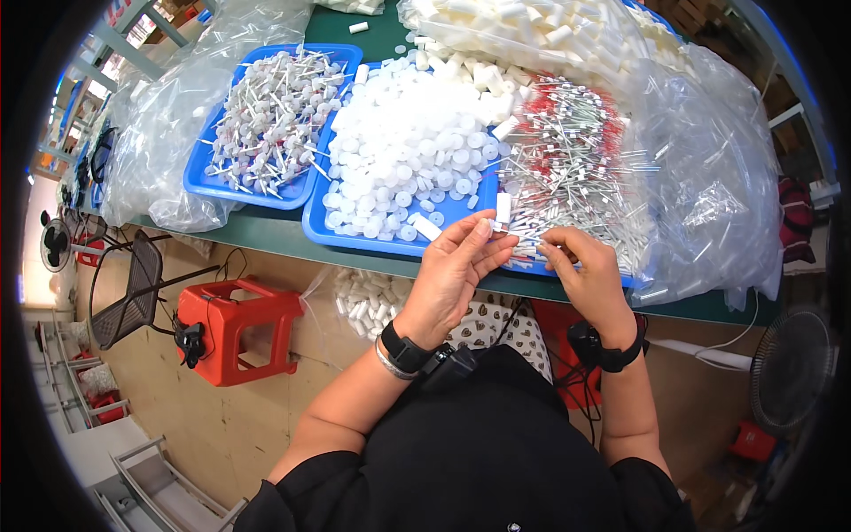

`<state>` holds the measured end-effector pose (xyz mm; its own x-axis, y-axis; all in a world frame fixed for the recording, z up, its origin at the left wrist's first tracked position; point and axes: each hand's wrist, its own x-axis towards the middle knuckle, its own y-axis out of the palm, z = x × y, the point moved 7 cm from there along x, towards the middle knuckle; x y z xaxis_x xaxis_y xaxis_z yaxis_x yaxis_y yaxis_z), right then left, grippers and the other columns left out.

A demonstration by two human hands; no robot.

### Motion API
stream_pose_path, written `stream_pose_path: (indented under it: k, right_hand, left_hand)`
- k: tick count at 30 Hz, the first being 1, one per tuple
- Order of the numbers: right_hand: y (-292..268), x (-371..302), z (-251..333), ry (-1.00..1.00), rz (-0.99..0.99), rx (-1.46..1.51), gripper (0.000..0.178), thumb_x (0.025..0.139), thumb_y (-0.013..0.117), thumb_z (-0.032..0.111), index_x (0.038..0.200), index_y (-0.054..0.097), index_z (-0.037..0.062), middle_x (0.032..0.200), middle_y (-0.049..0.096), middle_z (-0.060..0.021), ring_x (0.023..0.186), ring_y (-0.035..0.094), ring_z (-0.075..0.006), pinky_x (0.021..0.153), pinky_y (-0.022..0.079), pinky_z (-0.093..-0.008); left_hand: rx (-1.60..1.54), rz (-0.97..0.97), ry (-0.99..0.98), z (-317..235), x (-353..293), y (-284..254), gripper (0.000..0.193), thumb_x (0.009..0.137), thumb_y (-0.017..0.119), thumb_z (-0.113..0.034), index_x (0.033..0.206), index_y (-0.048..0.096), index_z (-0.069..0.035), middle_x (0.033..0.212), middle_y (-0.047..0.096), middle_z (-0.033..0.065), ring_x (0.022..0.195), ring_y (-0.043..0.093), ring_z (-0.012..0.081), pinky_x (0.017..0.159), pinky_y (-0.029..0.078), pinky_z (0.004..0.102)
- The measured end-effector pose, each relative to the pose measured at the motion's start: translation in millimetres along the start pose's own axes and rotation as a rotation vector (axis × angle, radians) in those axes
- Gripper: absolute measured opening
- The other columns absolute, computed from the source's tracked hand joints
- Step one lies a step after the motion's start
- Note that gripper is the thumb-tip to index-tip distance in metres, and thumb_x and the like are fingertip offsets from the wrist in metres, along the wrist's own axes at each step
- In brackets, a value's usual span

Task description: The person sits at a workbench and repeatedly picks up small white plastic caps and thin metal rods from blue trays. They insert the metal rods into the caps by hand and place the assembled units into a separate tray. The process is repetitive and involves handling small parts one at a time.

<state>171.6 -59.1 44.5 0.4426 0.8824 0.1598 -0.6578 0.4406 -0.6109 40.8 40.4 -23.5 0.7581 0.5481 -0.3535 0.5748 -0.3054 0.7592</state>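
Thin pale rod (pixel 519 234) lies nearly level between my two hands, just above the near edge of the blue trays on the green table (pixel 266 230). My left hand (pixel 454 264) comes up from the lower left on a slanting forearm, thumb and forefinger pinched together at the rod's left end, the other fingers loosely curled beneath; the tiny piece at those tips is too small to make out. My right hand (pixel 585 263) tops a nearly upright forearm and bends inward, thumb and forefinger clamped on the right end, remaining fingers folded. Beyond them sit a heap of translucent white discs (pixel 417 146) and, to its right, a pile of red-and-white rods (pixel 576 151).
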Motion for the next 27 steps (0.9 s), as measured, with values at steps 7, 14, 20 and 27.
stream_pose_path:
  k: [7,14,20,27]
  right_hand:
    - [-1,-1,17,-0.203,-0.059,-0.101,0.009,0.085,0.066,0.003,0.093,0.064,-0.0006,0.08,0.065,-0.0118,0.062,0.063,-0.0216,0.057,0.048,-0.0314]
    - [29,-5,-15,0.392,0.247,0.665,0.014,0.096,0.056,0.009,0.096,0.062,-0.0035,0.076,0.064,-0.0079,0.062,0.064,-0.0128,0.055,0.052,-0.0237]
    - [35,-4,6,0.127,0.172,0.321,0.019,0.098,0.052,0.011,0.109,0.06,-0.0027,0.084,0.069,-0.011,0.068,0.068,-0.0143,0.06,0.054,-0.0243]
    - [-12,0,-10,0.073,-0.067,0.153,0.021,0.096,0.056,0.011,0.113,0.06,-0.0016,0.086,0.07,-0.0114,0.07,0.067,-0.0152,0.064,0.053,-0.0267]
  left_hand:
    - [0.103,0.03,0.026,4,0,-1,0.033,0.097,0.057,-0.017,0.124,0.054,0.002,0.109,0.063,0.013,0.103,0.064,0.0213,0.09,0.054,0.0307]
    - [0.285,0.167,0.032,13,-7,12,0.039,0.097,0.057,-0.018,0.13,0.052,0.001,0.123,0.06,0.0101,0.105,0.062,0.0173,0.094,0.049,0.0304]
    - [0.425,0.124,0.081,-10,-11,9,0.034,0.096,0.059,-0.016,0.126,0.056,0.0,0.115,0.064,0.0072,0.101,0.061,0.0134,0.089,0.05,0.0285]
    - [0.034,-0.163,0.587,-211,9,-60,0.04,0.098,0.055,-0.025,0.12,0.051,0.007,0.12,0.06,0.0158,0.106,0.058,0.0174,0.093,0.048,0.0293]
